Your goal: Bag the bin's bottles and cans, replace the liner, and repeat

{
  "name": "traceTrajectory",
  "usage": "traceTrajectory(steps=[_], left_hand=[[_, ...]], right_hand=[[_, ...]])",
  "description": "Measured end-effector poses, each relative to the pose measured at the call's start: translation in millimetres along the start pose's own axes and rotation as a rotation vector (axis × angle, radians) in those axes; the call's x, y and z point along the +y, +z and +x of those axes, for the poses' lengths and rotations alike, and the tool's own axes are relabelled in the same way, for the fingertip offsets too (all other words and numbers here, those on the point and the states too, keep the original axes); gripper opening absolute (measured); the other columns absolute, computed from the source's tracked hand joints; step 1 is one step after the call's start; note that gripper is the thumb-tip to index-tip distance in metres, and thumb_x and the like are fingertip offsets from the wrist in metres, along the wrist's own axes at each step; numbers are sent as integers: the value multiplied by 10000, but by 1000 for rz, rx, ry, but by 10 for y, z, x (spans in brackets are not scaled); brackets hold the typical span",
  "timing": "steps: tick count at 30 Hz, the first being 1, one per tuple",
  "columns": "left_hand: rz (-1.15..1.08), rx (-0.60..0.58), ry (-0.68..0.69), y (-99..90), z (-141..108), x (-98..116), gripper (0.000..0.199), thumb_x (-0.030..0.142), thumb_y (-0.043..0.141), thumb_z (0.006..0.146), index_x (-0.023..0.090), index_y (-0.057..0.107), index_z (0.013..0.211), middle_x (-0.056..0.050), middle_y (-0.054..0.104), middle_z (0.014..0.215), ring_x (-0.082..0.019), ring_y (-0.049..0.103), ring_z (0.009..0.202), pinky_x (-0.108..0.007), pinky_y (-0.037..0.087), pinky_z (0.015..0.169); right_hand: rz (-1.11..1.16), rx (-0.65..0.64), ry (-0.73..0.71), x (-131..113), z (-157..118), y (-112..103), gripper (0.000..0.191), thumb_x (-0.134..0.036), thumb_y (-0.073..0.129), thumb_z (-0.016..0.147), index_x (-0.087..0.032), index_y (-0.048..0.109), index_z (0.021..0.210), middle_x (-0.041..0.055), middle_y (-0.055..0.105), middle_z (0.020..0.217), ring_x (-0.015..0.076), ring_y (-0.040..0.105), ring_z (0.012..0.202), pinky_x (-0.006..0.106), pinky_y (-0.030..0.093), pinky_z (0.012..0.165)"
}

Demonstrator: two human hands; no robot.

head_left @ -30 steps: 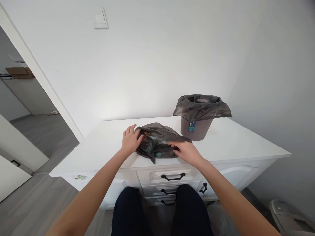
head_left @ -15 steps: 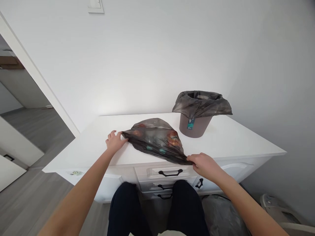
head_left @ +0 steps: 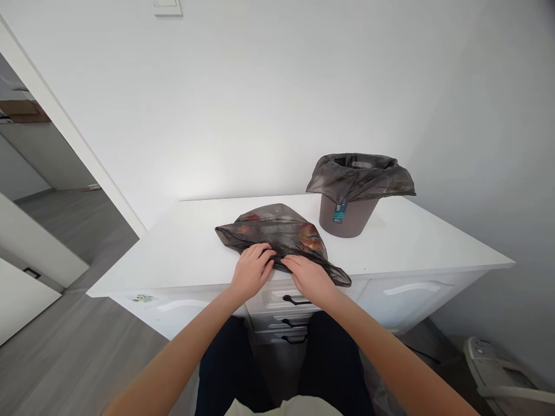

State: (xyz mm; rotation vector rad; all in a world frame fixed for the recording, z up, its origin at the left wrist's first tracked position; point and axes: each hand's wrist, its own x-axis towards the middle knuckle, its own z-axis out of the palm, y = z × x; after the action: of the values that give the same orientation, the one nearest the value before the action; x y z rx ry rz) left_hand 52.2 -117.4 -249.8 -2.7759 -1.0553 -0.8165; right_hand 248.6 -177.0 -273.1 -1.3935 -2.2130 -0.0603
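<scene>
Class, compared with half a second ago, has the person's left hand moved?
Yes: judged against the bin, the left hand has moved rightward, closer to it.

The bag [head_left: 281,229] is smoky black; the bin [head_left: 358,218], greyish brown.

Soft light brightens the white wall [head_left: 260,104] at twelve, a switch [head_left: 167,8] at eleven. A door frame [head_left: 69,132] slants at ten; grey floor [head_left: 65,358] spreads at eight. The white cabinet [head_left: 420,245] shows black handles [head_left: 295,341] at six, a pale appliance [head_left: 488,364] at four.
</scene>
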Motion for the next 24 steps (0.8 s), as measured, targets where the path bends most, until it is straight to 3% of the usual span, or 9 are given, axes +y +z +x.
traceTrajectory(steps=[6, 10, 15, 19, 24], left_hand=[[88, -143, -11, 59, -33, -216, 279, 317, 420, 952, 208, 618, 788, -78, 588, 1042, -224, 570, 959, -381, 461, 846], [46, -181, -145, -5, -16, -195, 250, 323, 390, 959, 222, 565, 813, -48, 612, 931, -198, 600, 832, -327, 454, 729], [36, -227, -328, 7, 81, -77, 187, 311, 363, 976, 262, 541, 1003, -2, 688, 880, -196, 650, 798, -289, 381, 603], [57, -226, -436, 69, 172, -14, 253, 468, 427, 958, 251, 537, 1023, -1, 700, 815, -205, 667, 767, -279, 357, 567], [100, -127, -503, 179, 300, 87, 357, 552, 592, 848, 220, 513, 953, -63, 679, 990, -248, 663, 892, -301, 407, 608]], right_hand=[[-71, -58, 203, 81, -23, -118, 501, -101, 342, 887, -216, 597, 1302, 55, 603, 1335, 191, 646, 1079, 288, 561, 849], [-104, -36, 260, 227, -21, -81, 524, -104, 323, 896, -212, 550, 1355, 42, 547, 1406, 207, 608, 1159, 290, 565, 791], [-184, -49, 347, 218, 86, 56, 523, -137, 353, 906, -238, 487, 1402, 52, 381, 1534, 215, 660, 1000, 297, 530, 640], [-229, -26, 362, 143, 156, 99, 447, -264, 394, 940, -232, 474, 1378, 105, 489, 1405, 195, 656, 848, 290, 459, 556], [-281, -6, 385, 130, 227, 167, 343, -329, 463, 932, -225, 503, 1257, 75, 599, 1147, 192, 628, 809, 269, 358, 520]])
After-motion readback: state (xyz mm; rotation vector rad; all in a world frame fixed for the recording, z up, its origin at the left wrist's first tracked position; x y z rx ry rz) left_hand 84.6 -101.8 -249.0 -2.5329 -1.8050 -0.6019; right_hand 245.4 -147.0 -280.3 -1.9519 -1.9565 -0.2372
